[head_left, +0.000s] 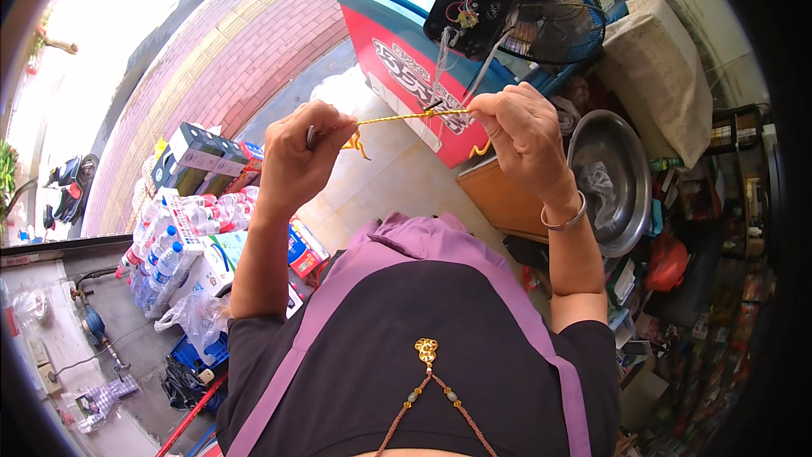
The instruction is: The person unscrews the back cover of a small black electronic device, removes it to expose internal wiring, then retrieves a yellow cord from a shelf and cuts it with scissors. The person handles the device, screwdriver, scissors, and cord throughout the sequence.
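A thin yellow twisted cord point(393, 118) is stretched nearly level between my two hands, in front of my chest. My left hand point(306, 148) pinches one end, and a small dark metallic object, whose kind I cannot make out, shows among its curled fingers. My right hand point(526, 137) pinches the other end between thumb and fingers; a bracelet point(566, 213) circles that wrist. Toward the right, a small knot with a dark bit sits on the cord. Loose yellow ends dangle below both hands.
Ahead stands a red and blue chest freezer point(397, 76), with an opened black device point(478, 0) trailing wires and a fan point(558, 21) above it. A metal basin point(611, 182) is at right. Bottled drinks point(161, 258) and boxes point(199, 152) stack at left.
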`<state>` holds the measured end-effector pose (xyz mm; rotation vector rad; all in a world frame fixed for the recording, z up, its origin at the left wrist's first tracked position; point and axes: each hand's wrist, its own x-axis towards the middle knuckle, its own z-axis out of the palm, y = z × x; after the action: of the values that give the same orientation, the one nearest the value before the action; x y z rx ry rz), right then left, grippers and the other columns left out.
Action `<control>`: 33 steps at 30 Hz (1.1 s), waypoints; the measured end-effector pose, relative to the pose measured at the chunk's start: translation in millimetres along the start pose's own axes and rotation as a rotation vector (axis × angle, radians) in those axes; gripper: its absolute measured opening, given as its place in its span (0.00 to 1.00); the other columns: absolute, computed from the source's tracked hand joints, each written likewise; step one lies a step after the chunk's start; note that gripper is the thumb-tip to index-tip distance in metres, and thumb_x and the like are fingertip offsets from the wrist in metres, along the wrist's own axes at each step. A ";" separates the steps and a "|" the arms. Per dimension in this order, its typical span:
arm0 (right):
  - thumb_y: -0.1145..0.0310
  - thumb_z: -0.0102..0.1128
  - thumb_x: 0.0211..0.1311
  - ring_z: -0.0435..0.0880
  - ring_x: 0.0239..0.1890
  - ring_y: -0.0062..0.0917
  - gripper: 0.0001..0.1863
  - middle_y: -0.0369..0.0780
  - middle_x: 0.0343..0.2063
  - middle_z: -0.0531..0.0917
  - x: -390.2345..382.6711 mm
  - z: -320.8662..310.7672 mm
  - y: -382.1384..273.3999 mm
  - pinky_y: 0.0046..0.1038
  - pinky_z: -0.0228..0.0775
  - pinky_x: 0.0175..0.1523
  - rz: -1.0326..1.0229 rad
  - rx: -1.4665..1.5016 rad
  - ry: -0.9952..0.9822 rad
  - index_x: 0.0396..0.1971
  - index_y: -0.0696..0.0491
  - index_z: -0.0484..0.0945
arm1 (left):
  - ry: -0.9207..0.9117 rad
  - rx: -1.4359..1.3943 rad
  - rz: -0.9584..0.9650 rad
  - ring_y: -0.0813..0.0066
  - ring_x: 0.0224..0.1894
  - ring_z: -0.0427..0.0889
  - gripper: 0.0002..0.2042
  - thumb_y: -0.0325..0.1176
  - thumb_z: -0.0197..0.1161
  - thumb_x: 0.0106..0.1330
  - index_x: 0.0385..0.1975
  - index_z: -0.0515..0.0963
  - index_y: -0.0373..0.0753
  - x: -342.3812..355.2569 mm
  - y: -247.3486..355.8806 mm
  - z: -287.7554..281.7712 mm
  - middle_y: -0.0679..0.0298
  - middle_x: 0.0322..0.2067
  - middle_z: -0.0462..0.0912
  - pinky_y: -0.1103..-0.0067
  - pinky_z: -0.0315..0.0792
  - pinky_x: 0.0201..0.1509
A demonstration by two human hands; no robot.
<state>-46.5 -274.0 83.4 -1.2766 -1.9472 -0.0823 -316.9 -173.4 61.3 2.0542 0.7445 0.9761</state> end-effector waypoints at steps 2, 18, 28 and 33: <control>0.75 0.63 0.54 0.79 0.27 0.29 0.04 0.40 0.24 0.82 0.6 6.3 -3.7 0.28 0.64 0.33 0.004 0.019 0.020 0.30 0.55 0.77 | 0.016 -0.136 -0.068 0.88 0.25 0.72 0.03 0.22 0.63 0.62 0.29 0.75 0.33 0.8 -5.8 4.8 0.67 0.23 0.78 0.88 0.66 0.28; 0.63 0.53 0.68 0.80 0.43 0.25 0.14 0.41 0.34 0.81 -50.8 35.2 0.1 0.28 0.72 0.54 0.700 1.526 0.234 0.23 0.53 0.72 | -0.167 -1.305 -0.168 0.66 0.51 0.72 0.17 0.42 0.59 0.64 0.14 0.70 0.44 -23.3 -12.1 45.2 0.42 0.62 0.65 0.85 0.59 0.31; 0.60 0.44 0.72 0.58 0.19 0.18 0.19 0.31 0.16 0.61 -45.6 45.3 -31.7 0.25 0.55 0.32 0.789 2.139 0.716 0.18 0.48 0.61 | -0.202 -1.610 -0.373 0.76 0.28 0.61 0.18 0.40 0.49 0.73 0.18 0.61 0.45 -40.1 23.2 69.7 0.71 0.16 0.60 0.81 0.58 0.31; 0.59 0.44 0.71 0.47 0.12 0.14 0.19 0.28 0.11 0.54 -56.0 56.1 -41.3 0.22 0.42 0.19 1.073 1.691 0.904 0.18 0.46 0.58 | -0.034 -1.275 -0.496 0.77 0.24 0.59 0.16 0.33 0.49 0.72 0.19 0.61 0.41 -56.2 42.0 73.7 0.71 0.16 0.58 0.80 0.55 0.31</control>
<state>-101.5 -311.1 23.5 -0.5972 -0.0170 1.0616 -279.3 -265.5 40.0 0.7252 0.3756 0.7771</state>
